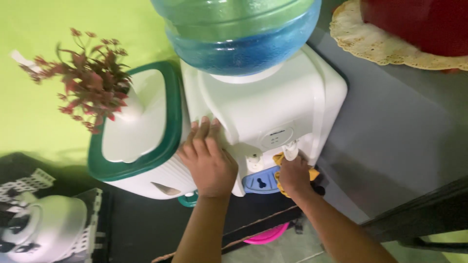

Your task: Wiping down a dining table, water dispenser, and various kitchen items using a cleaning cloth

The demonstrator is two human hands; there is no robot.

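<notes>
Far left there's a kettle [46,229] on a white rack, then a green-lidded white container [141,131]. My left hand [207,158] lies flat and unclenched against the white water dispenser [273,104], blue jug [239,31] of water on top. My right hand [294,174] is bunched around a yellow cloth [279,159], pressed at the taps.
</notes>
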